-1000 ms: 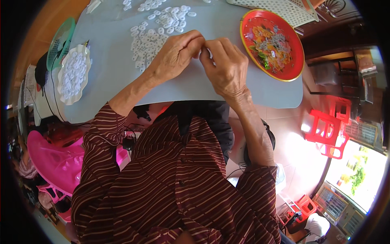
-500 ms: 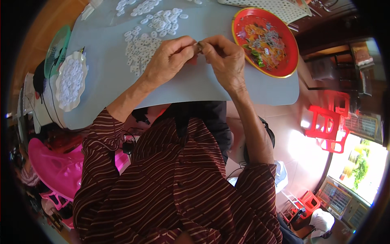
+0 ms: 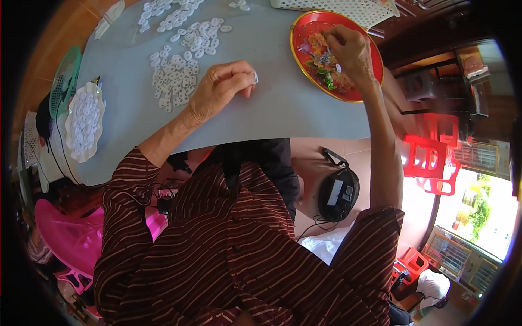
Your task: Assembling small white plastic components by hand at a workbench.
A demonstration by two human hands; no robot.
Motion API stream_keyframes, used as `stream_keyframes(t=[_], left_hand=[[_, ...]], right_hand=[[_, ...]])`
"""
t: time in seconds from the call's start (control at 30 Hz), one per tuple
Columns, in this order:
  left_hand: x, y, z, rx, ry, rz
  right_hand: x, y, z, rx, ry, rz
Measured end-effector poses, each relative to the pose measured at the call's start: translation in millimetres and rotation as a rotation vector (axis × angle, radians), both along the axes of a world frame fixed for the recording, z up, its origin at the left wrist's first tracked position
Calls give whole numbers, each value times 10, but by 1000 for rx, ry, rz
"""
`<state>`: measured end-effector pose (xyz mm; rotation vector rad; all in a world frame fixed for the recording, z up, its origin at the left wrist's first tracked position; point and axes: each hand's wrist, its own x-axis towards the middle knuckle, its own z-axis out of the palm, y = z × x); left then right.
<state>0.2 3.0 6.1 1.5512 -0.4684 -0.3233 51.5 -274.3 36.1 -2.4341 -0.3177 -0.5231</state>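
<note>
My left hand is over the grey table, thumb and forefinger pinching a small white plastic piece. My right hand reaches into a red, gold-rimmed round tray, fingertips bunched at its contents; whatever they pinch is hidden. Many small silvery metal pieces lie on the tray's flower-patterned bottom, with one white piece among them. Left of my left hand spreads a group of small white pieces with holes. Beyond it lie loose white oval pieces.
A scalloped white dish heaped with white pieces stands at the left, beside a green mesh basket. A perforated white basket sits behind the tray. Red plastic stools and a dark round mesh-covered object are on the floor.
My hands, together over the table before, are now apart. The right moved right into the red tray; the left stayed over the table, a white piece now visible in its fingers.
</note>
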Motion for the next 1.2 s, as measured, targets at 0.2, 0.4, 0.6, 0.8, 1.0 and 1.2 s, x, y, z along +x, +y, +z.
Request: stream_keyframes(t=[0.2,0.4,0.6,0.8,1.0,1.2], left_hand=[[-29,39,-18,94,-66,-13],[-40,22,-33,121,-122,1],[-42,29,-18,160,-140,10],[-48,29,-25,142,-119,3],[-48,32,-29,140,-112,-9],[-53,36,-15,162,-114,-9]], right_hand=[[117,-70,-149,-224,128,66],[159,-107,-31,-151,89,74],[171,88,40,-215,175,162],[179,214,-12,-201,52,294],[160,208,33,-257,158,243],[170,206,19,-201,113,242]])
